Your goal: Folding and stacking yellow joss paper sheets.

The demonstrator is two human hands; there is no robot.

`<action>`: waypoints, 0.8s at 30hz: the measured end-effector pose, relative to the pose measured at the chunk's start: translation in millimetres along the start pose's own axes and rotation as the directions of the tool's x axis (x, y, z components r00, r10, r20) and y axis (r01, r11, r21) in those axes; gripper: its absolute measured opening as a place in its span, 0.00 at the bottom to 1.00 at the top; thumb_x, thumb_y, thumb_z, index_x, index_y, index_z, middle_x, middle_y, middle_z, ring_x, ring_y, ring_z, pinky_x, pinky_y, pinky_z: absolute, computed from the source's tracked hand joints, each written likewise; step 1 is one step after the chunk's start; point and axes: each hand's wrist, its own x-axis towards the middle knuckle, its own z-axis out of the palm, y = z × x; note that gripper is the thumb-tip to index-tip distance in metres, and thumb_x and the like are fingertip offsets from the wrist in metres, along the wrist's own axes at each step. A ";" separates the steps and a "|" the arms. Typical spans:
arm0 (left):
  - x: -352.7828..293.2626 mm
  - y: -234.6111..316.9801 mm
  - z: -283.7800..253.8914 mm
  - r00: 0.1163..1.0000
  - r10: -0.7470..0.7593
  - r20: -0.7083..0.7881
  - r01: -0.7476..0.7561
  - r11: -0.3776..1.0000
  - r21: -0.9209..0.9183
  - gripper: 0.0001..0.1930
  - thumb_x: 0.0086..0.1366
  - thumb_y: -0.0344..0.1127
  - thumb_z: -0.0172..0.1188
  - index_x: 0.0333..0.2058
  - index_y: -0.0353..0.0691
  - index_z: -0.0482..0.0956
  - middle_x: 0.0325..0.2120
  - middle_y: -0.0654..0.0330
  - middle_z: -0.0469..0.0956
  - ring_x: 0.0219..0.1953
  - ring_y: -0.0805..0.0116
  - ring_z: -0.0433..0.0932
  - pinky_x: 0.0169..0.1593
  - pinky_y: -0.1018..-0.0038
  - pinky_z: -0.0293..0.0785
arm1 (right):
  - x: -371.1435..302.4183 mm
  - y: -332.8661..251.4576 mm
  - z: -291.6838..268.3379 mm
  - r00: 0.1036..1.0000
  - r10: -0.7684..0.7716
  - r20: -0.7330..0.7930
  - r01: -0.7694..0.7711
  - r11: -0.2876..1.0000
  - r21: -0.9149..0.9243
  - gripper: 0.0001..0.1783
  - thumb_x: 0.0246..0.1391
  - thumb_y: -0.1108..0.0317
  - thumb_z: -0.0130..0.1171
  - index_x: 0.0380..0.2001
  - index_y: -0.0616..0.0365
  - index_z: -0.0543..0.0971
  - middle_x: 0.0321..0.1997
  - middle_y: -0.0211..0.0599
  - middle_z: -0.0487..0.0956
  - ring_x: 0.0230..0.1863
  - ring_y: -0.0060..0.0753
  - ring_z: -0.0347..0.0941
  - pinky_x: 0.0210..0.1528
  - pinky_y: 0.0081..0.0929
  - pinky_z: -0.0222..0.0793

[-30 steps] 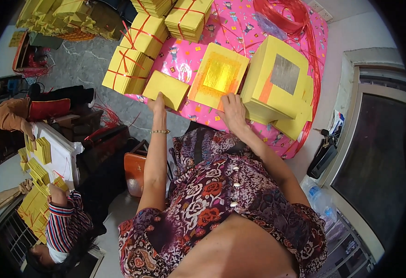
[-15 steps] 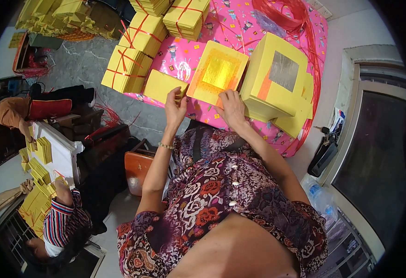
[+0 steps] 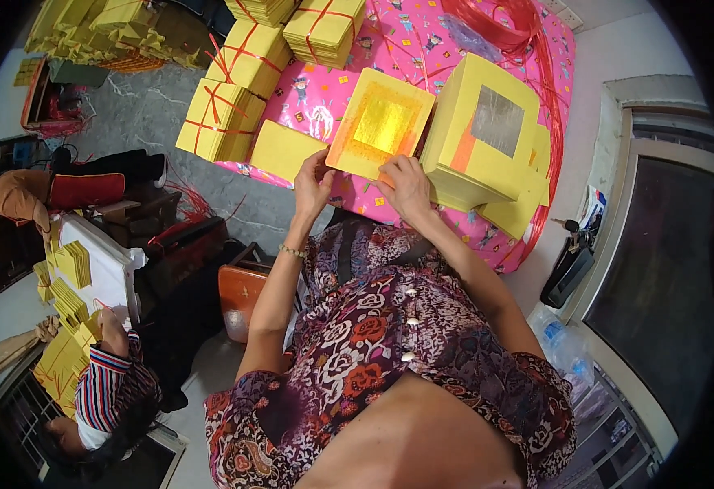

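Note:
A yellow joss paper sheet with a gold foil square and orange border [image 3: 383, 122] lies on the table in front of me, perhaps on top of others. My left hand [image 3: 314, 186] is at its lower left corner, fingers bent and thumb close to the edge. At the lower right corner my right hand [image 3: 406, 189] has curled fingers on the sheet, its thumb hidden. Left of the sheet lies a flat plain yellow stack [image 3: 287, 151]. To the right stands a tall stack of yellow paper [image 3: 463, 175], its top sheet bearing a silver square.
Bundles tied with red string [image 3: 220, 122] line the table's left side. Red plastic string [image 3: 548, 106] runs down the right edge of the pink tablecloth [image 3: 308, 90]. At lower left, a person in a striped sleeve [image 3: 112, 371] handles yellow paper by a white table [image 3: 104, 269].
My left hand has shifted slightly right, from the plain stack's edge to the corner of the foil sheet. My right hand stays at the sheet's lower right, moved only a little.

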 end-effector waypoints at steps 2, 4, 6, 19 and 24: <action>0.0 -3.2 0.0 1.000 -0.009 -0.012 0.009 1.000 0.000 0.20 0.57 0.23 0.59 0.51 0.35 0.72 0.40 0.54 0.79 0.41 0.67 0.80 0.44 0.73 0.77 | 0.0 1.0 -0.3 0.998 0.055 -0.008 -0.053 0.986 0.155 0.10 0.43 0.67 0.65 0.29 0.60 0.78 0.34 0.36 0.73 0.39 0.42 0.67 0.43 0.36 0.66; 0.7 -2.3 -0.1 1.000 -0.014 -0.008 0.014 1.000 0.001 0.20 0.57 0.23 0.59 0.50 0.35 0.72 0.40 0.54 0.79 0.40 0.67 0.80 0.44 0.73 0.77 | 1.9 -1.4 -0.2 0.995 0.097 -0.002 -0.095 0.979 0.179 0.08 0.45 0.67 0.64 0.27 0.60 0.78 0.33 0.37 0.73 0.39 0.42 0.68 0.43 0.36 0.66; 1.0 -0.7 -0.3 1.000 -0.018 -0.004 0.018 1.000 0.002 0.20 0.57 0.24 0.60 0.50 0.35 0.72 0.40 0.54 0.79 0.40 0.67 0.80 0.43 0.73 0.77 | 3.8 -2.5 0.5 0.990 0.139 0.006 -0.137 0.970 0.202 0.07 0.46 0.67 0.63 0.25 0.60 0.78 0.32 0.37 0.74 0.38 0.42 0.68 0.42 0.36 0.65; -0.3 2.8 7.6 0.995 0.040 -0.088 -0.035 0.998 0.053 0.22 0.52 0.27 0.66 0.47 0.36 0.74 0.35 0.56 0.73 0.33 0.67 0.77 0.39 0.72 0.75 | 8.9 6.0 6.3 0.948 0.308 0.082 -0.319 0.909 0.270 0.09 0.48 0.64 0.61 0.24 0.59 0.78 0.30 0.38 0.74 0.38 0.42 0.68 0.42 0.36 0.64; 1.0 4.7 12.0 0.993 0.032 -0.117 -0.031 0.999 0.013 0.23 0.52 0.27 0.66 0.48 0.36 0.74 0.34 0.56 0.71 0.32 0.67 0.76 0.38 0.72 0.75 | 9.9 10.3 8.2 0.929 0.343 0.138 -0.369 0.889 0.271 0.09 0.50 0.63 0.60 0.26 0.58 0.78 0.32 0.38 0.75 0.39 0.41 0.70 0.42 0.35 0.66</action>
